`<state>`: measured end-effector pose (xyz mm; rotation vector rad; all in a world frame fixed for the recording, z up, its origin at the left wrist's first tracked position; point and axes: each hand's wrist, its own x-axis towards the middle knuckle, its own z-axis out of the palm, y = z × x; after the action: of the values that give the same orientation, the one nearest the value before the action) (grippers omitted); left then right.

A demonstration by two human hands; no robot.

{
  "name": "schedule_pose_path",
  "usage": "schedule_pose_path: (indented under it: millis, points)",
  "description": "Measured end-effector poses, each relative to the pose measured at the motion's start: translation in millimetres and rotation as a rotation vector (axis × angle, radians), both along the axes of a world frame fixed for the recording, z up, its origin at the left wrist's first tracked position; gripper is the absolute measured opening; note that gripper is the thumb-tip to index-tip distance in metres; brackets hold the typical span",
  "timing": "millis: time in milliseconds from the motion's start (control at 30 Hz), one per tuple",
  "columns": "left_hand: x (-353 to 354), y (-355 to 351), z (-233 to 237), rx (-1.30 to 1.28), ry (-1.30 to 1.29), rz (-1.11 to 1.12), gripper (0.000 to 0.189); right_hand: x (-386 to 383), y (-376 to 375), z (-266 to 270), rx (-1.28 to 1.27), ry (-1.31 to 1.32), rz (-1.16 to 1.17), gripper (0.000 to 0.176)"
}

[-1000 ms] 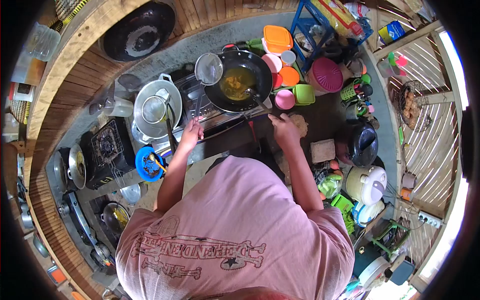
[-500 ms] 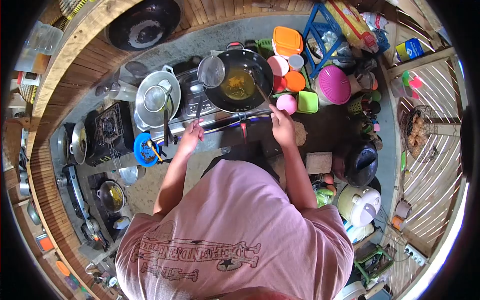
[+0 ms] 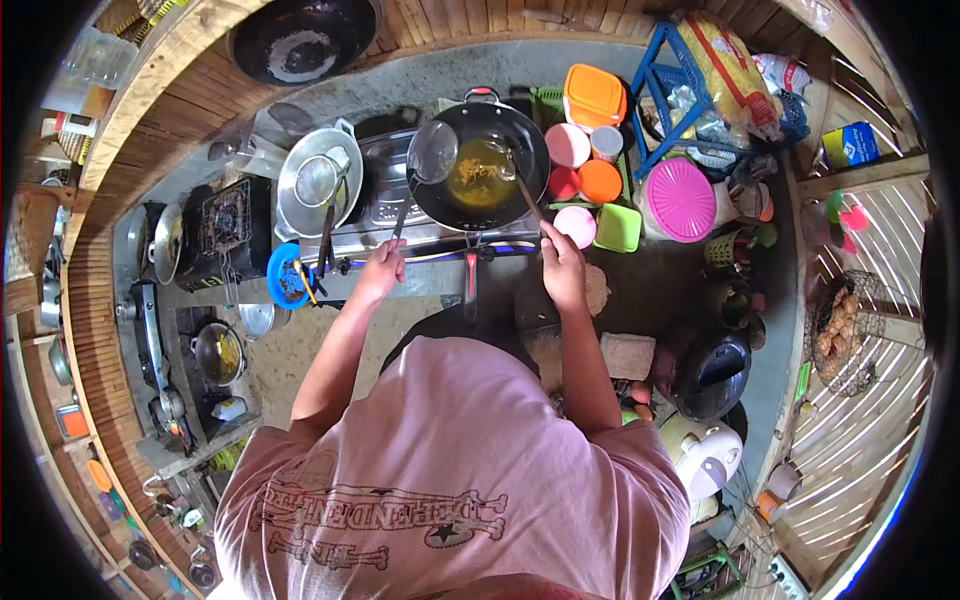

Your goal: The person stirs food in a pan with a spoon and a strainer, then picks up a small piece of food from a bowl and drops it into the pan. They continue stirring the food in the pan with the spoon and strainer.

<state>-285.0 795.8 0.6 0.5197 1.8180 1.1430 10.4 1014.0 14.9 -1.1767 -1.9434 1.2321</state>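
My left hand (image 3: 380, 272) is closed around the handle of a round mesh strainer (image 3: 433, 152), whose bowl hangs over the left side of a black wok (image 3: 525, 135). My right hand (image 3: 563, 266) grips the handle of a ladle (image 3: 527, 197), its head inside the wok at the right of the oil. Golden-brown pieces of food (image 3: 480, 172) lie in the yellow oil at the wok's middle. The wok stands on a metal stove (image 3: 390, 180), and its red and black handle (image 3: 471, 275) points toward me.
Left of the stove, a metal pot (image 3: 292, 205) holds another strainer (image 3: 316, 180). A blue bowl (image 3: 283, 262) with dark contents and a spoon stands nearer. Colourful containers (image 3: 600, 182), a pink lid (image 3: 680, 200) and a blue rack (image 3: 650, 85) are on the right. A dark pot (image 3: 712, 385) sits further right.
The strainer has moved a little right, further over the wok. The ladle's head sits slightly lower in the wok. The whole view has shifted slightly.
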Motion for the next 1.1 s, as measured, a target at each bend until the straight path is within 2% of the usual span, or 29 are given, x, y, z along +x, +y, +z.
schedule_pose_path:
  millis: [67,200,333,467,567,633,700,767,867,1000,1100]
  points:
    - [-4,-1,-6,-0.002,-0.001,-0.006,0.034,-2,2,0,0.008,0.0,0.01,0.03]
    - [4,11,18,-0.068,0.046,-0.038,0.035,-5,5,1,0.064,-0.054,0.057,0.031]
    - [2,19,18,-0.057,-0.011,-0.06,0.038,-14,0,4,0.163,-0.076,0.083,0.033]
    - [-3,22,7,-0.005,-0.145,-0.063,0.041,-26,-4,-17,0.131,-0.028,0.063,0.033]
    - [-4,23,0,0.037,-0.189,-0.027,0.041,-36,-7,-34,0.064,-0.021,-0.023,0.034]
    - [-3,21,-8,0.053,-0.23,-0.021,0.038,-40,-11,-41,-0.142,0.036,-0.079,0.035]
    - [-2,23,-13,0.066,-0.324,0.041,0.036,-44,-11,-47,-0.141,0.029,-0.1,0.038]
    - [2,24,-13,0.043,-0.331,0.047,0.038,-49,-14,-52,-0.285,0.131,-0.115,0.041]
    - [6,27,-12,0.068,-0.389,0.043,0.036,-52,-16,-52,-0.345,0.132,-0.111,0.044]
    - [4,31,-14,0.067,-0.406,0.031,0.033,-55,-12,-86,-0.3,0.102,-0.126,0.048]
    - [0,32,-15,0.072,-0.403,0.031,0.033,-57,-21,-27,-0.437,0.125,-0.121,0.051]
